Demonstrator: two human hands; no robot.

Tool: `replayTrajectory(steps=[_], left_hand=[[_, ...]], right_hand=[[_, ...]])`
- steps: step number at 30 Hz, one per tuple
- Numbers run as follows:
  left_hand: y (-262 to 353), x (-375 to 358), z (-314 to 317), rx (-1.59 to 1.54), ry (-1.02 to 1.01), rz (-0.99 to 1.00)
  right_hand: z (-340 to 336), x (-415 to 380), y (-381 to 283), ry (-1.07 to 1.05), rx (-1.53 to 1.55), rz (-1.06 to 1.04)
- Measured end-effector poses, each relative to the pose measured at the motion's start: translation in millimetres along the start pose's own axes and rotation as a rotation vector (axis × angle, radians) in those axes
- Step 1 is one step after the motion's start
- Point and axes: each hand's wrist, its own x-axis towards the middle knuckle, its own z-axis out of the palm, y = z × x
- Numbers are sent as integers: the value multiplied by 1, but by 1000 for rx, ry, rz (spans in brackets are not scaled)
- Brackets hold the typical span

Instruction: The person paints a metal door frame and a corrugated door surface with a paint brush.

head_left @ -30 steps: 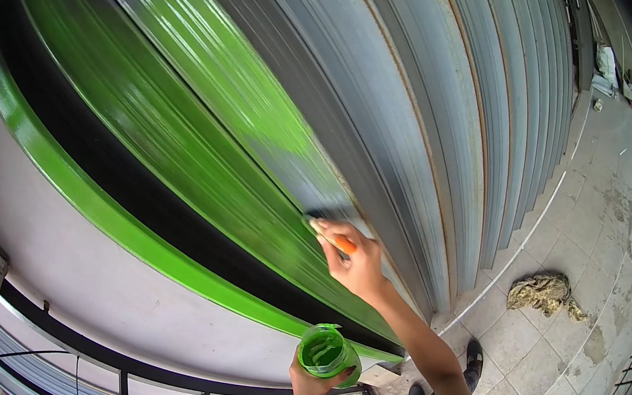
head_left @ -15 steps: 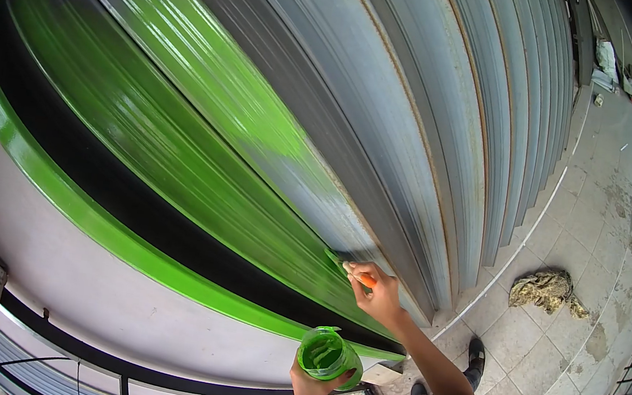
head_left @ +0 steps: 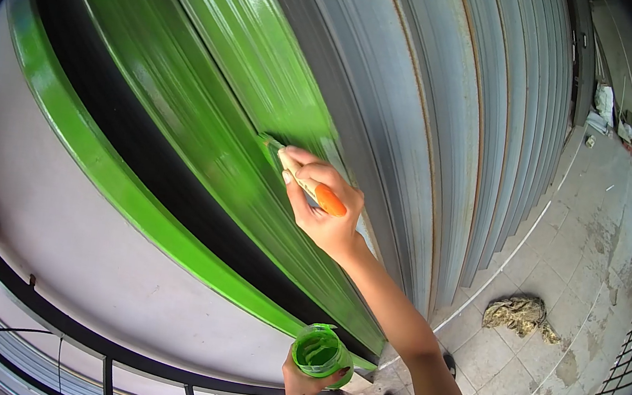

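My right hand (head_left: 323,202) is closed round a paintbrush (head_left: 288,164) with a pale handle and an orange end. The bristles touch a metal panel (head_left: 268,73) partly coated in wet green paint. Lower down, my left hand (head_left: 299,381) grips a clear jar of green paint (head_left: 323,354) from below and the side. Its mouth is uncovered, and green smears coat the rim. Left of the brush, a neighbouring strip of the panel is green too, beside a black band (head_left: 130,167) and a green edge (head_left: 146,232).
Bare grey ribbed metal (head_left: 419,131) rises to the right, with rusty seams. A stained cloth (head_left: 520,314) lies on the tiled floor (head_left: 500,370). A black railing (head_left: 610,376) stands at far right. Below left is a white wall (head_left: 92,217) above a black metal frame (head_left: 108,381).
My right hand has moved up and left along the panel with the brush. The grey patch there is now mostly green. The view has shifted slightly, while my left hand still holds the jar.
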Motion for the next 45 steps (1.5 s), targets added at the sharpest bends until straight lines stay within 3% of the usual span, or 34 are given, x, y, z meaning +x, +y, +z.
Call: replayTrajectory(steps=[2,12,14,18,22,24,28,31,38,40,45], left_hand=[[-2,-3,-1,-9,1,-10],[-4,-2,-5,12,3,-29],[-4,0,-4,19,15,-12],[5,-1,-4,15,42,21],[4,-3,-5,-22,50,2],[3,-4,-5,-14,60,6],[0,-4,-7,-28,63,15],[-8,-2,-7,-5,63,14],[0,2,-6,26,23,-15],[0,2,-5,25,22,-18],[10,0,-5,-14,40,-6]], right_hand=[[-8,-25,11,-51,-25,-4],[-113,-156,-3,-443,-266,424],[-109,-136,-7,-451,-282,467],[-44,-43,-8,-412,-168,214],[18,50,-14,-144,51,-25],[25,76,-19,-75,165,-42],[2,13,10,-194,18,46],[-35,-58,10,-146,72,159],[-144,-218,-5,-445,-308,478],[-154,-220,-12,-566,-445,509],[-85,-123,8,-460,-335,307]])
